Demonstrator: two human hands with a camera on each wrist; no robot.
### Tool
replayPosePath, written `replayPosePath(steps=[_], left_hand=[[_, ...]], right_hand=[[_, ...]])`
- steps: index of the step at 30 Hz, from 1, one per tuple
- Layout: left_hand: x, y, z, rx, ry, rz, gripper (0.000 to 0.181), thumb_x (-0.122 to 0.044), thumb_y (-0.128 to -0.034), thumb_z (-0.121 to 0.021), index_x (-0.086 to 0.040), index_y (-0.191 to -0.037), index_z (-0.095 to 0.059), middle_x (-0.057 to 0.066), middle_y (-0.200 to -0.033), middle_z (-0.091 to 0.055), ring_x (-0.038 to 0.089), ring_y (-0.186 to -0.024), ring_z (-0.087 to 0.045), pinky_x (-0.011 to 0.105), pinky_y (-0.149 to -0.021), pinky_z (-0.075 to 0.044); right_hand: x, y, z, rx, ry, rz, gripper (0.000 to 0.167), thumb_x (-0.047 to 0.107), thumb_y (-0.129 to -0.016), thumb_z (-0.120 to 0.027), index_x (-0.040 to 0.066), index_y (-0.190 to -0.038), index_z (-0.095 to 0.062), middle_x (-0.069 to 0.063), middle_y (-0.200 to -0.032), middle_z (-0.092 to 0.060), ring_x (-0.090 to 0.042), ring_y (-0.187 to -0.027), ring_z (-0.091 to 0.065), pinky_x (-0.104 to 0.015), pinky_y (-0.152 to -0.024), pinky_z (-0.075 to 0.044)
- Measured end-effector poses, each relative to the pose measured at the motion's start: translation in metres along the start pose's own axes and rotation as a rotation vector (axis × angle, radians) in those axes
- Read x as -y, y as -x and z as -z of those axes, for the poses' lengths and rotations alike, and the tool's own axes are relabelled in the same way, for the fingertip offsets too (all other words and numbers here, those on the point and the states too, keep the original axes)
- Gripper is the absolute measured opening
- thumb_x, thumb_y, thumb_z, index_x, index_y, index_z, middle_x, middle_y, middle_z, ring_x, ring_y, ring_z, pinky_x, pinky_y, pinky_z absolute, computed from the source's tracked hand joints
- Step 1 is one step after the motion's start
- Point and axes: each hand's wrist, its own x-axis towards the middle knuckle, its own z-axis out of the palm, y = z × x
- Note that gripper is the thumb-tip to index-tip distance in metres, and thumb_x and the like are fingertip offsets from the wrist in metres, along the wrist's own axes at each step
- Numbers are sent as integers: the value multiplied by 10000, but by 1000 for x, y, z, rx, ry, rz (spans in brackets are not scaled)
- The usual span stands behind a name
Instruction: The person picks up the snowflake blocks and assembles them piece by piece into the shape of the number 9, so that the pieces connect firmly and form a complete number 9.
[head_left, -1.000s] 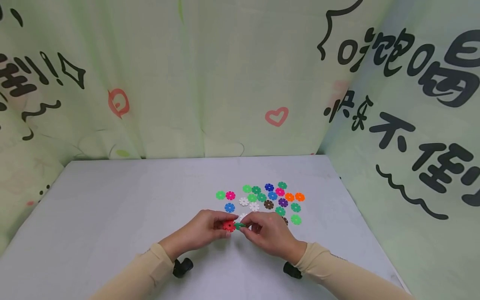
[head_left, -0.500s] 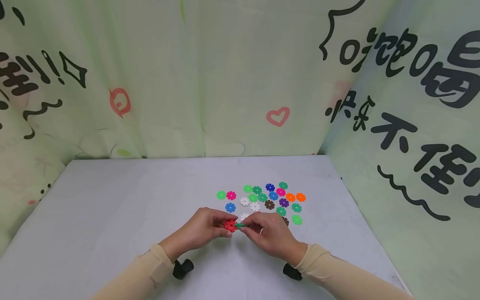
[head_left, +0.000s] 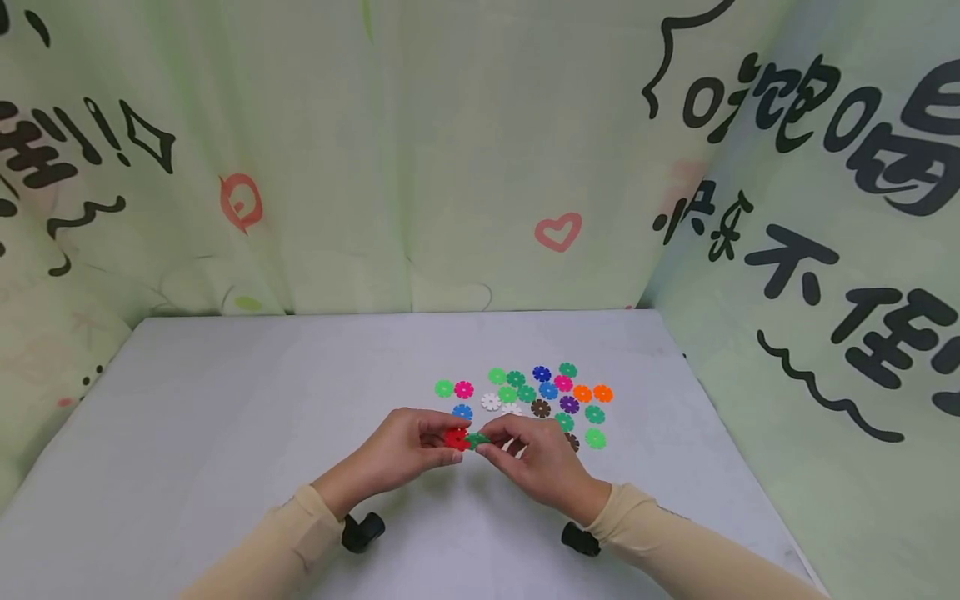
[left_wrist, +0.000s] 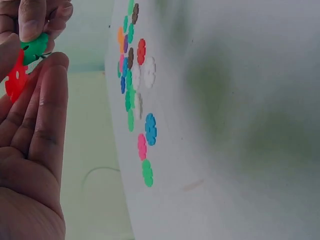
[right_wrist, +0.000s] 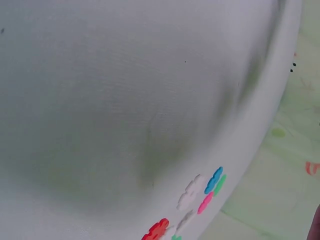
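Note:
Over the table, my left hand (head_left: 401, 454) pinches a red notched plastic disc (head_left: 455, 439) between thumb and fingers. My right hand (head_left: 543, 458) pinches a green notched disc (head_left: 477, 441) right beside it. In the left wrist view the green disc (left_wrist: 36, 47) meets the red disc (left_wrist: 17, 77) at its edge, set at an angle to it. Whether their slots are locked cannot be seen. The right wrist view has only a sliver of a hand (right_wrist: 315, 227) at its right border; both held discs are outside it.
Loose discs in several colours lie flat beyond the hands, such as orange (head_left: 603, 392), brown (head_left: 541, 407), blue (head_left: 462, 412) and light green (head_left: 444, 388). A loose red disc (left_wrist: 141, 51) lies among them. The white table (head_left: 262, 400) ends at a printed curtain (head_left: 337, 167).
Both hands have risen slightly in the head view, carrying the red and green discs. The green disc has turned and shows more of its face. A white disc behind the hands is now covered.

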Motion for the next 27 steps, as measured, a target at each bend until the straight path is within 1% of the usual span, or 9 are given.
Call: replayPosePath(steps=[4,7,13,16,20,23,27], left_hand=[[1,2,1,-8,20,-3,401,-80,-879,-770,-31,-1265,-675,1,-997,-715,140,-881,-689,249,-795,-551],[1,2,2,-10,35,4,406,-90,-879,-770,-32,-1270,-673,11,-1003,-716,145,-886,-692,253,-794,-553],[0,1,1,-13,39,6,402,-95,-876,-775,-31,-1260,-674,36,-1009,-720,143,-885,-694,254,-784,-554],[1,1,0,-14,1,6,373,-110,-884,-774,-39,-1237,-679,7,-959,-708,147,-833,-675,265,-742,-554],[0,0,-4,-22,-86,-12,282,-95,-894,-747,-78,-1171,-696,-54,-857,-653,147,-740,-608,289,-653,-536],[-2,-1,-8,-39,-139,-30,214,-99,-897,-738,-129,-1105,-704,-75,-834,-625,138,-720,-580,288,-628,-531],[-2,-1,-12,-67,-178,-62,122,-139,-913,-739,-171,-1024,-699,-90,-827,-607,124,-722,-572,274,-621,-528]], right_hand=[[-2,2,0,16,-20,-49,191,87,-833,-821,114,-996,-726,75,-916,-716,-32,-782,-662,-223,-638,-556],[-3,3,-1,10,-36,-64,181,73,-838,-814,118,-988,-725,77,-914,-713,-37,-784,-665,-229,-642,-559],[-2,2,-2,-20,-53,-19,197,34,-825,-814,108,-983,-721,73,-901,-712,-39,-758,-666,-235,-640,-563],[-2,0,-3,-13,-60,-7,186,44,-836,-808,110,-986,-721,74,-908,-712,-37,-757,-663,-234,-644,-562],[-1,-2,-4,3,-61,-11,175,63,-850,-800,113,-998,-720,72,-925,-710,-40,-768,-660,-234,-647,-561],[-1,-2,-6,-4,-59,-15,193,54,-845,-802,113,-1009,-719,67,-934,-713,-45,-776,-665,-235,-646,-562],[-1,-2,-8,-25,-71,-30,220,45,-834,-811,113,-1016,-706,65,-934,-717,-51,-780,-673,-239,-644,-564]])
